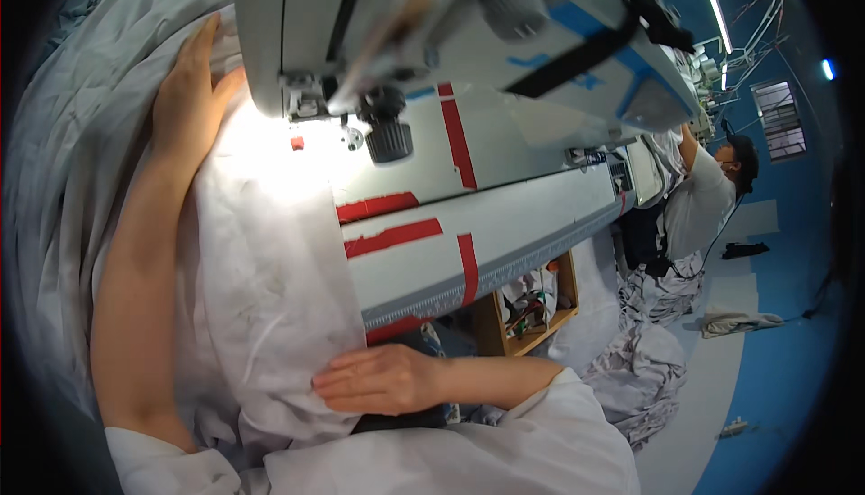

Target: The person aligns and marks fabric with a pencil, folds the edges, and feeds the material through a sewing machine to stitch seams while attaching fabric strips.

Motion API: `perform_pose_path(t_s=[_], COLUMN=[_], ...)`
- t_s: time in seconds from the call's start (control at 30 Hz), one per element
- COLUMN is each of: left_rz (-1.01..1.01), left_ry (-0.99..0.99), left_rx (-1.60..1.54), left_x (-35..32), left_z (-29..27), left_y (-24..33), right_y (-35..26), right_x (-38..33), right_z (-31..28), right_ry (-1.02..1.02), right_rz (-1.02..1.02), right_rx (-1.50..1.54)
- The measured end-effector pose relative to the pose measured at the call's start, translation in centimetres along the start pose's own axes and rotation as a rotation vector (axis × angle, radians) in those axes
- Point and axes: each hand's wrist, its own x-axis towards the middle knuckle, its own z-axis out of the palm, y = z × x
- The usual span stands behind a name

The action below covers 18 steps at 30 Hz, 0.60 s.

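Note:
White fabric [279, 288] runs from under the lit needle area of a sewing machine [577, 27] down over the table's near edge. Beside the machine head, my left hand [187, 99] lies on the cloth, its fingers stretched forward and the thumb apart, pointing toward the needle. My right hand [383, 380] rests flat on the same fabric near the table's front edge, fingers extended and close together. Bright lamp light washes out the cloth at the presser foot, so the stitching spot cannot be made out.
Red tape strips [394, 237] mark the pale machine table [541, 211], which has a ruler along its front edge. Below hangs an open wooden drawer [518, 342] with small items. More white cloth [63, 180] is heaped at left. Another person [707, 198] works at the far right.

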Motion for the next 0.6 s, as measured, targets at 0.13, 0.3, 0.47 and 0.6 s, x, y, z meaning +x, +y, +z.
perform_pose_path(t_s=[0.13,0.3,0.47,0.6], left_rz=[0.016,-0.179,-0.047,0.021], left_ry=[-0.300,-0.370,-0.336,-0.196], left_rx=[-0.373,-0.290,-0.407,-0.265], left_x=[3.5,6.4,7.6,9.7], left_z=[-2.0,-1.6,-0.3,-0.4], left_y=[0.3,-1.0,-3.7,-4.1], right_y=[0.0,1.2,2.7,3.8], right_x=[1.8,3.0,4.7,6.0], right_z=[-1.2,-2.7,-4.4,-5.6], right_ry=[0.042,0.020,-0.082,-0.121], right_rz=[0.033,0.069,0.091,0.144], right_rx=[0.039,0.077,0.108,0.152])
